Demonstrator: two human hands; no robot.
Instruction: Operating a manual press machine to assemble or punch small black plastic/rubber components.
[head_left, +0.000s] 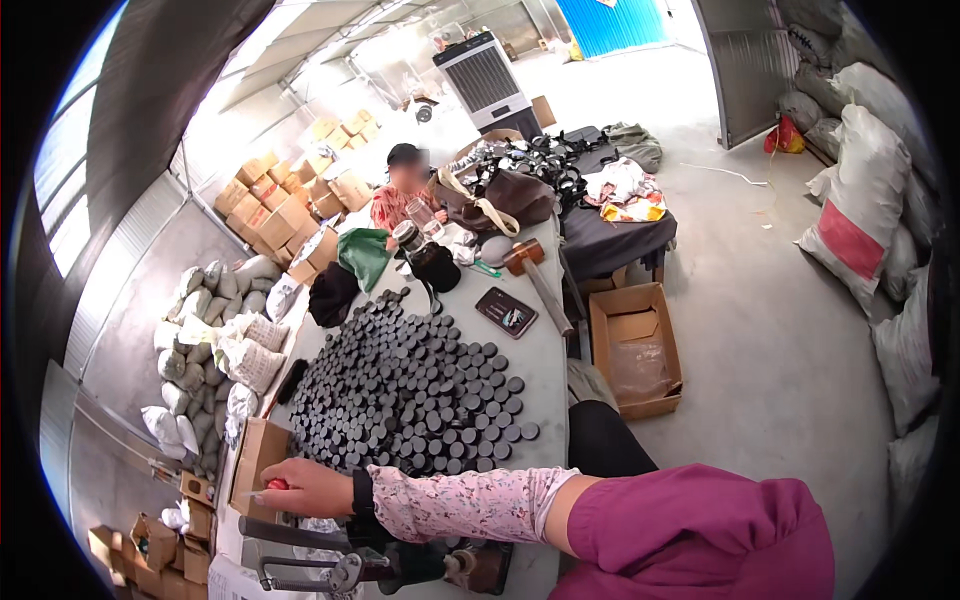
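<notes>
My right arm, in a floral sleeve cuff with a black band at the wrist, reaches leftward across the near end of the table. My right hand [312, 486] is closed around a small red knob [277, 484], mostly covered by the fingers. Just below the forearm stands a metal hand press [345, 572] with a dark bar, partly hidden by the arm. Beside the hand is an open cardboard box [262, 448]. A wide heap of dark round caps [400, 385] covers the table beyond the forearm. My left hand is out of sight.
A phone [506, 312] and a wooden mallet [540, 285] lie near the table's right edge. Another person [405, 190] sits at the far end near a clear jar [424, 218]. An open carton [635, 350] stands on the floor; stuffed sacks [860, 200] line the right.
</notes>
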